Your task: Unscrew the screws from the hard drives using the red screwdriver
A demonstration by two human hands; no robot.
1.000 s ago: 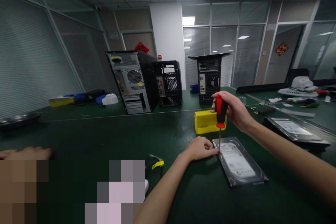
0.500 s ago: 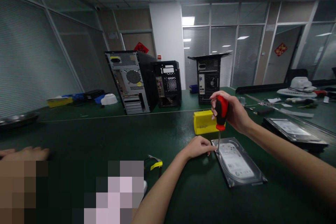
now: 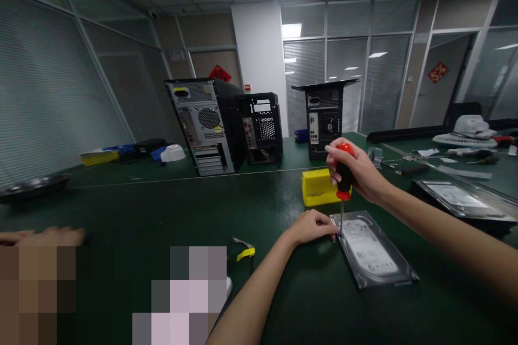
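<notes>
My right hand (image 3: 358, 170) is closed around the red and black handle of a screwdriver (image 3: 344, 177). The screwdriver stands nearly upright, its tip down at the left side of a hard drive (image 3: 370, 250). This drive lies flat on the green table with its white label facing up. At its upper left corner, my left hand (image 3: 311, 227) rests with curled fingers gripping the edge, close beside the screwdriver tip. Behind both hands stands a yellow box (image 3: 319, 187), partly hidden by my right hand.
Several computer cases (image 3: 208, 124) stand toward the back. More hard drives (image 3: 461, 199) are stacked at the right, near scattered tools and a white cap (image 3: 465, 129). A yellow-tagged cable (image 3: 245, 253) lies left of my forearm. Another person's hand (image 3: 60, 237) rests at far left.
The screwdriver handle has turned in my right hand, showing more black at the front, and my fingers have shifted around it. The whole view has drifted slightly; the drive stays in place.
</notes>
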